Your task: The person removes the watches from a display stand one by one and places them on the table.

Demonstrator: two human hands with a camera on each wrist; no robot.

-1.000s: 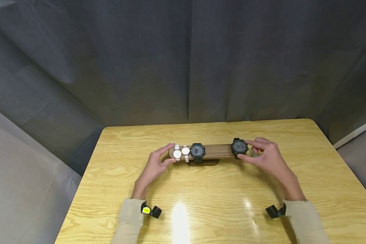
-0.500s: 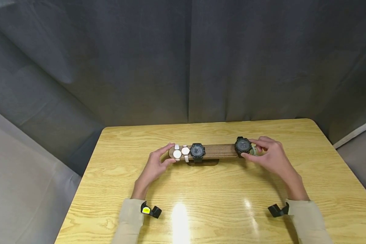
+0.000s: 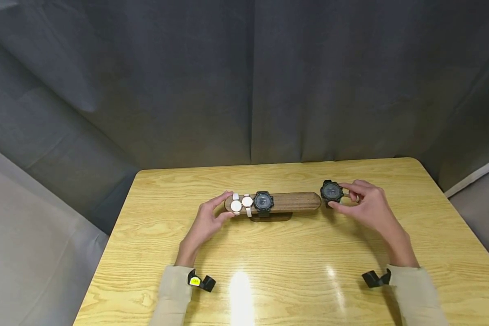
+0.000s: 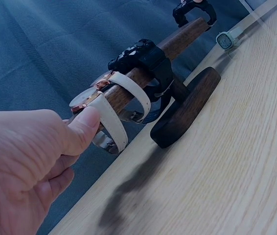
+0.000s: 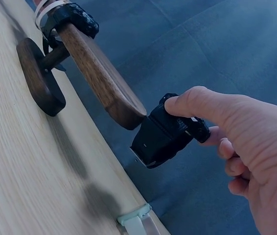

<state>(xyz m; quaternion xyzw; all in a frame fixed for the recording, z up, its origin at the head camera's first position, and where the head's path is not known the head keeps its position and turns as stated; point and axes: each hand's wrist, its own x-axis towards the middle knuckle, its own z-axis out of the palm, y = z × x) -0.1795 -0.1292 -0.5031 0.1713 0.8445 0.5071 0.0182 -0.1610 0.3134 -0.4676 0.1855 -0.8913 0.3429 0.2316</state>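
A dark wooden watch stand [image 3: 295, 200] stands on the table, its long bar on a small foot. My left hand [image 3: 208, 220] pinches the bar's left end, the thumb lying against the strap of the outermost white-strapped watch [image 3: 236, 206]. Beside that sit a second white-strapped watch [image 3: 247, 201] and a chunky black digital watch [image 3: 263, 201]. My right hand [image 3: 368, 204] pinches another black digital watch [image 3: 332, 191] by its case, just off the bar's right tip. In the right wrist view its closed strap [image 5: 160, 137] hangs in a loop.
A pale green watch [image 4: 225, 40] lies on the table past the stand's right end; the right hand hides it in the head view. The wood-grain table [image 3: 277, 262] has a dark curtain [image 3: 244, 90] behind its far edge.
My right hand has moved right, sliding the black watch along and off the bar's right end, which now shows whole. My left hand has stayed in place.
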